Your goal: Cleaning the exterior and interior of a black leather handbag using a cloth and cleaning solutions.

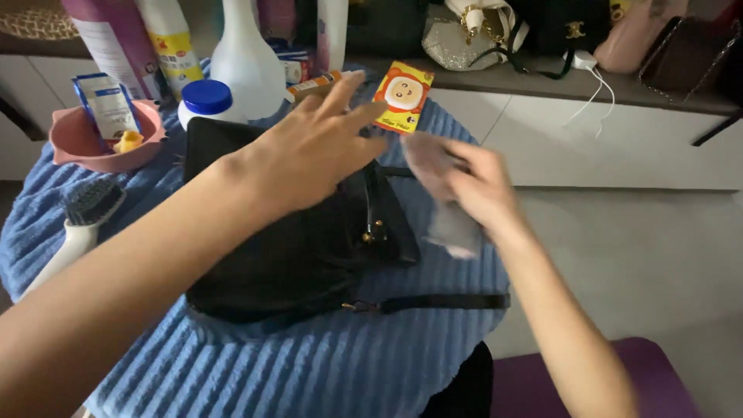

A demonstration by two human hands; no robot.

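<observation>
Upper left: pink bowl [81,147] holding a small carton [107,104] and a yellow bit. Brush [77,224] lower on the blue towel [309,364]. White bottle [246,66], blue-capped jar [206,104] top centre. Yellow packet [403,96] beside. Handbags [464,35] on shelf, upper right.

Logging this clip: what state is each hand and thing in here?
left hand: open, fingers spread over the bag
right hand: gripping a pale cloth, blurred
black bag: lying flat on the blue towel
blue-capped bottle: capped
brush: lying unused
</observation>
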